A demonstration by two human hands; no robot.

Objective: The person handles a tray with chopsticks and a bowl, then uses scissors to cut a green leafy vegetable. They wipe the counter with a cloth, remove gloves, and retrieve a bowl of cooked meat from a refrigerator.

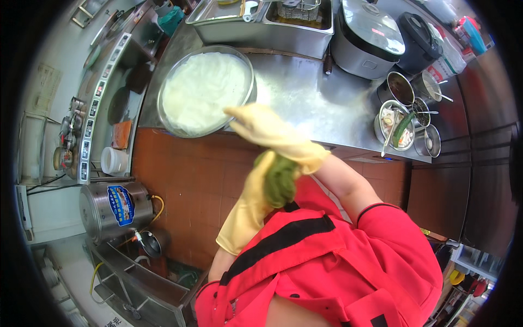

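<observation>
Both hands wear pale yellow rubber gloves. My left hand (pixel 254 192), close to the red jacket, is closed on a bunched green cloth (pixel 281 180). Above it, my right hand (pixel 263 124) reaches leftward with its fingers partly spread, its wrist crossing over the cloth's upper end; it is slightly blurred and shows nothing in it. Its fingertips are near the lower right rim of a large round bowl (pixel 206 92) filled with a white, soft-looking mass. Whether they touch the rim I cannot tell. The bowl stands at the left of a stainless steel counter (pixel 310 98).
Behind are a steel fryer basin (pixel 265 39) with a wire basket (pixel 300 10) and a rice cooker (pixel 367 41). Metal pots stand at the right; one pot (pixel 380 126) holds pale food and a green cucumber (pixel 403 130). A steel barrel (pixel 98 212) lies left, above tiled floor (pixel 184 184).
</observation>
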